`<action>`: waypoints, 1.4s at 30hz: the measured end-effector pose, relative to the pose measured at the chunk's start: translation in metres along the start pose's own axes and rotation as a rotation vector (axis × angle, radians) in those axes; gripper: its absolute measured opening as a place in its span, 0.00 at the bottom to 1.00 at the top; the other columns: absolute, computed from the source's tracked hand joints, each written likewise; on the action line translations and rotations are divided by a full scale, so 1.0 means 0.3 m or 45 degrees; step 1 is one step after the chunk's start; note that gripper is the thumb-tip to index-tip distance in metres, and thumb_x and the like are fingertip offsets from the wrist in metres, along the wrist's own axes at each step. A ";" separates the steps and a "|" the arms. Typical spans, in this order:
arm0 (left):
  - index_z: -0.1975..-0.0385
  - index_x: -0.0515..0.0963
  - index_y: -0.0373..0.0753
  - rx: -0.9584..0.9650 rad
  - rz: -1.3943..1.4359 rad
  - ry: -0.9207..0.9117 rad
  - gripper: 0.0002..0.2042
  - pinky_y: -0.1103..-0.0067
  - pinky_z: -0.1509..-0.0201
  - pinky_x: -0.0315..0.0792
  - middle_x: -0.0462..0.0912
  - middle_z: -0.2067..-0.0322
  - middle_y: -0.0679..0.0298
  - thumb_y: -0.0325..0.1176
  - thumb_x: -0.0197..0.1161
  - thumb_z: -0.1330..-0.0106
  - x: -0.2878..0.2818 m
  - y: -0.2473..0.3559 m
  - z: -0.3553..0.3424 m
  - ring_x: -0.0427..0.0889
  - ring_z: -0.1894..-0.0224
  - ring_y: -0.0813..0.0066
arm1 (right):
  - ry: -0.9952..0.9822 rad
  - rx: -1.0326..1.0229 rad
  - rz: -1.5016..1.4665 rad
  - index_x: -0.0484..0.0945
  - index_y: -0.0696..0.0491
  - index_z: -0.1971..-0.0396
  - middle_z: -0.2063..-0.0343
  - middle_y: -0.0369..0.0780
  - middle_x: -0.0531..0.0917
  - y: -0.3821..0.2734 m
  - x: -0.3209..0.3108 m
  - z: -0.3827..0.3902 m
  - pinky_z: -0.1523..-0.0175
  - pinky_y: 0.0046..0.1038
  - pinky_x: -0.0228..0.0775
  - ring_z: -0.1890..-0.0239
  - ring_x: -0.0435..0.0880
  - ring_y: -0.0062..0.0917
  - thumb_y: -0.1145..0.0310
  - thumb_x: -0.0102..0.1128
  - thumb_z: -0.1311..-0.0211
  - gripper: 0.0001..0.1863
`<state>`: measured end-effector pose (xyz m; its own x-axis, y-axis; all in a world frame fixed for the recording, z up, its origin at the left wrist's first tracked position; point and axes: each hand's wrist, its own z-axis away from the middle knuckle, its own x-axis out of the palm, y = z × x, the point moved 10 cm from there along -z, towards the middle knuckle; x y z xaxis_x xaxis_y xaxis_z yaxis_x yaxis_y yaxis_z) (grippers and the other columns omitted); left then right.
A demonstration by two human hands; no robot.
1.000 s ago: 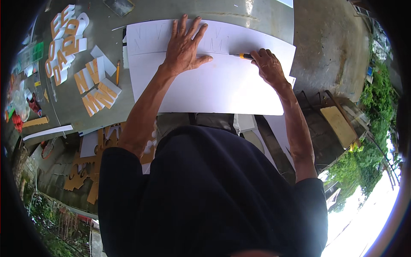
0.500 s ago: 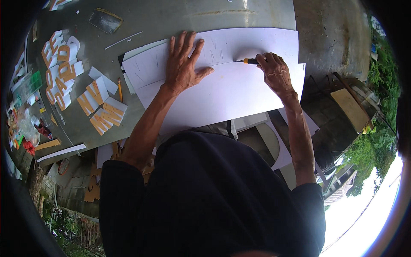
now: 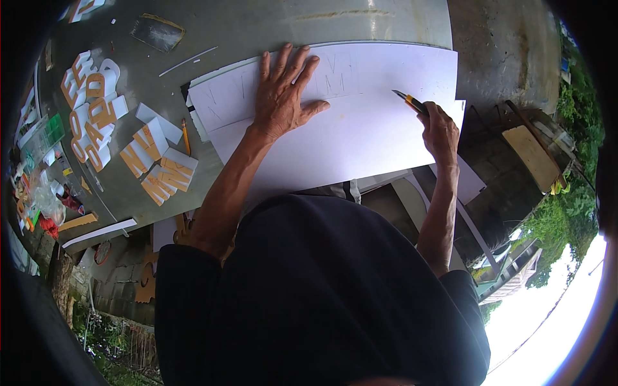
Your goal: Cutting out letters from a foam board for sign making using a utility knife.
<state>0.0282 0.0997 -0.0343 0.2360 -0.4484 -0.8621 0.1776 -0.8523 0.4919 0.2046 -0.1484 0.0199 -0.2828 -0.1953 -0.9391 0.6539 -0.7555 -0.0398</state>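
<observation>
A large white sheet [image 3: 309, 145] lies across the table, with thin pencil-like letter outlines along its far strip and a long line running beneath them. My left hand [image 3: 281, 96] is spread flat on the sheet, over part of the outlines, and holds nothing. In my right hand [image 3: 441, 134] is a utility knife [image 3: 412, 103] with a yellow and black handle. Its blade points to the far left, over the right part of the sheet; whether the tip touches the surface I cannot tell.
Cut block letters [image 3: 96, 109] with white sides and tan faces stand at the left, and more letters [image 3: 158, 161] lie nearer. Beside them is a pencil [image 3: 186, 136]. A dark rectangular piece [image 3: 158, 32] lies at the far left. The table's right edge runs past the sheet.
My right hand has moved right and a little nearer with the knife, whose blade has swung from pointing left to pointing far left. My left hand stays flat on the sheet.
</observation>
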 end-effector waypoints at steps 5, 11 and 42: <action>0.31 0.69 0.48 0.011 -0.112 -0.024 0.42 0.44 0.24 0.41 0.62 0.27 0.64 0.70 0.60 0.41 0.008 -0.005 0.005 0.54 0.24 0.52 | -0.173 0.334 -0.810 0.74 0.55 0.55 0.79 0.40 0.83 -0.026 0.044 0.050 0.71 0.33 0.77 0.79 0.86 0.30 0.59 0.53 0.24 0.13; 0.30 0.68 0.51 0.042 -0.203 -0.048 0.40 0.43 0.25 0.41 0.61 0.26 0.67 0.70 0.56 0.37 0.024 0.014 0.002 0.53 0.24 0.51 | 0.026 0.042 -0.918 0.69 0.58 0.61 0.85 0.44 0.80 -0.301 0.094 -0.097 0.77 0.34 0.76 0.84 0.84 0.34 0.57 0.50 0.23 0.16; 0.33 0.71 0.60 -0.057 -0.285 0.059 0.42 0.28 0.39 0.43 0.61 0.27 0.75 0.73 0.65 0.48 0.048 0.064 -0.037 0.49 0.30 0.28 | -0.028 -0.051 -0.187 0.65 0.56 0.63 0.81 0.53 0.83 -0.446 0.084 -0.175 0.71 0.46 0.80 0.77 0.87 0.48 0.61 0.51 0.26 0.13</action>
<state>0.0457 0.0799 -0.0359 0.2295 -0.2358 -0.9443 0.2723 -0.9159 0.2948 0.1467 -0.0194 -0.0164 -0.3924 -0.0987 -0.9145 0.6320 -0.7513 -0.1901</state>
